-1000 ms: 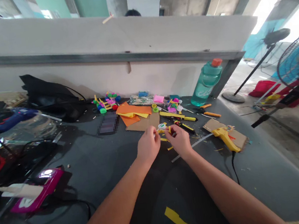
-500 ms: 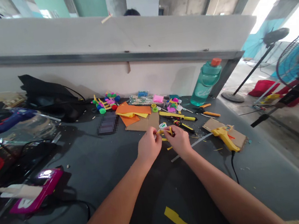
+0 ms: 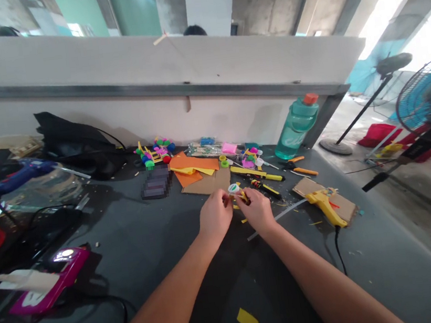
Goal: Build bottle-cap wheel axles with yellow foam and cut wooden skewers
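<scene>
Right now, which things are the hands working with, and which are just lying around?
Working with: left hand, right hand, white disc, yellow strip.
Lying around: yellow glue gun, blue glue gun, teal bottle, orange paper.

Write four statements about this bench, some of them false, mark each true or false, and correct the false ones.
1. The yellow glue gun lies on a piece of cardboard. True.
2. The left hand grips the blue glue gun. False: it meets the right hand at a small yellow piece.
3. The teal water bottle has an orange cap. True.
4. The orange paper lies under the right hand. False: it lies beyond the hands, partly over brown card.
</scene>
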### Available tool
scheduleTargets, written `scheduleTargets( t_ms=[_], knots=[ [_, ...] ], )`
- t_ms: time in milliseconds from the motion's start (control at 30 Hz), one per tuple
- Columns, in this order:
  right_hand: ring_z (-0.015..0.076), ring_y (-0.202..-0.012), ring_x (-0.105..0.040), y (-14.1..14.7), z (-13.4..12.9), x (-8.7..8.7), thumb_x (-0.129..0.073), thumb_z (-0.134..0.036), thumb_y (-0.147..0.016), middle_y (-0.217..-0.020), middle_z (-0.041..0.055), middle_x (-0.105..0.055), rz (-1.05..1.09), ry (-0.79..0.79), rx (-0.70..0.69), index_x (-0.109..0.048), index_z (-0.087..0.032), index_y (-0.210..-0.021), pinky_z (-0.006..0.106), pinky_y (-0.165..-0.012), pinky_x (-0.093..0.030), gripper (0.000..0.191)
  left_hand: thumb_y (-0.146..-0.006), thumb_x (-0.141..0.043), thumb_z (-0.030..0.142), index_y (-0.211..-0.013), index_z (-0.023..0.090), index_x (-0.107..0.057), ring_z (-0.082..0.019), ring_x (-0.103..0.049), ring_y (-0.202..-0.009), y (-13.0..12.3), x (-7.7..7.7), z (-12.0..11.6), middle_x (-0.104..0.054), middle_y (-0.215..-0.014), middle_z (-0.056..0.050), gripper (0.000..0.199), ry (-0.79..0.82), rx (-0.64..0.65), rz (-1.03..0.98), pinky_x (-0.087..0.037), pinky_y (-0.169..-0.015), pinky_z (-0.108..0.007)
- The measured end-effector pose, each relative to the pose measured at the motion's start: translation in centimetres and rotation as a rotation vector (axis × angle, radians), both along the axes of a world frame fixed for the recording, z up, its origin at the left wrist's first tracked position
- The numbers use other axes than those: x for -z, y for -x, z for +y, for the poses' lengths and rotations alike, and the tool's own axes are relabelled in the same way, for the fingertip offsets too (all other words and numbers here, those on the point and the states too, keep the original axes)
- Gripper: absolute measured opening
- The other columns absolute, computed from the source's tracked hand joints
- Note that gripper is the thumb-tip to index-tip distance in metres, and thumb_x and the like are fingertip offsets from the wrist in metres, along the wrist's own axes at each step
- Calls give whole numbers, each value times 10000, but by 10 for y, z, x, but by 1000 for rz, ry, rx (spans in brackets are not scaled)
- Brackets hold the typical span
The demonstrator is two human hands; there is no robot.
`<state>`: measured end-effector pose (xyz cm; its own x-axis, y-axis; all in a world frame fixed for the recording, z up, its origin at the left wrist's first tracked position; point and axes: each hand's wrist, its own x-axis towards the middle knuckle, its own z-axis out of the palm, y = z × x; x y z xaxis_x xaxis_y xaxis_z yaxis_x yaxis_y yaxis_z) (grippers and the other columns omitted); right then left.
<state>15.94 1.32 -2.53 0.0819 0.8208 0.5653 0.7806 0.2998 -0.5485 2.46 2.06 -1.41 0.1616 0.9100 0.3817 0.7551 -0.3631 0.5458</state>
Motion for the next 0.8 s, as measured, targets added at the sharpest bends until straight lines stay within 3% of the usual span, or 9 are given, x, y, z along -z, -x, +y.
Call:
scheduleTargets(
  t_ms=[467, 800],
  knots=[
    [187, -778, -577, -2, 1, 0, -515, -197, -835, -814, 42, -658, -142, -76, -119, -618, -210, -892, 282, -723, -435, 119, -823, -505, 201, -816, 192, -518, -167, -603, -754, 1, 2, 5, -622, -774, -32, 17, -6, 0, 27, -391, -635, -245],
    [193, -754, -571, -2, 0, -3, -471, -199, -850, -754, 53, -642, -209, -92, -72, -615, -196, -852, 291, -708, -432, 144, -833, -507, 221, -855, 196, -512, -180, -609, -795, -1, -3, 0, -626, -817, -44, 34, -19, 34, 4, -413, -665, -254]
  ],
)
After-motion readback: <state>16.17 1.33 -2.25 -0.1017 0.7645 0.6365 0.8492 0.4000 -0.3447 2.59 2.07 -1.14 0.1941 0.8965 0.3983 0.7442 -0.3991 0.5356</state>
